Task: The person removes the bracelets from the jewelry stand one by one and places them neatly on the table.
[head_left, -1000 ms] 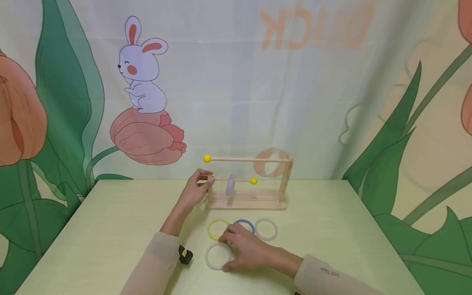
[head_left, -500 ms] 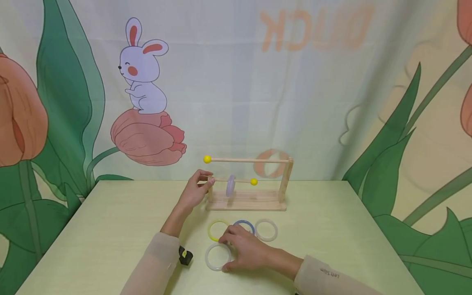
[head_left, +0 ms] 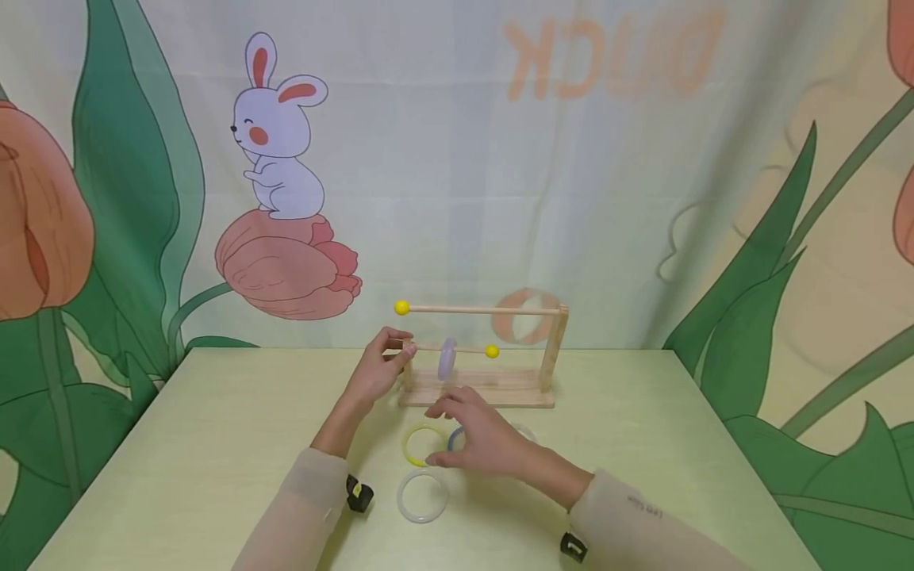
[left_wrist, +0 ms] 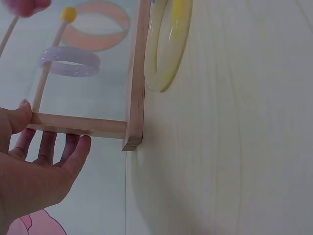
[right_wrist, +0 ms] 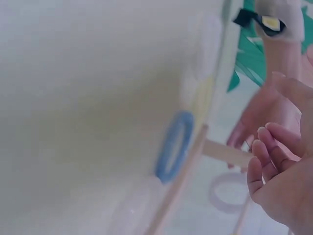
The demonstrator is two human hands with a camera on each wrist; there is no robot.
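My left hand [head_left: 374, 373] grips the short upright post [left_wrist: 80, 125] of a wooden stand [head_left: 493, 399], thumb on one side and fingers on the other. A lavender bangle [head_left: 446, 361] hangs on the stand's lower rod. My right hand [head_left: 493, 440] hovers over the bangles in front of the stand, thumb and fingers spread apart with nothing between them. Left of its fingertips lies a yellow bangle [head_left: 405, 446]. A blue bangle [right_wrist: 188, 142] and a clear bangle [head_left: 527, 431] are partly hidden behind this hand in the head view. Nearer the front lies a whitish bangle [head_left: 401, 496].
The stand's upper rod [head_left: 478, 310] ends in a yellow ball [head_left: 402, 308] on the left; the lower rod carries another yellow ball [head_left: 493, 351] on the right. A printed curtain [head_left: 457, 159] hangs behind the pale table [head_left: 628, 460].
My right hand has risen away from the whitish bangle and moved toward the stand, leaving that bangle on the table. My left hand keeps its hold on the post.
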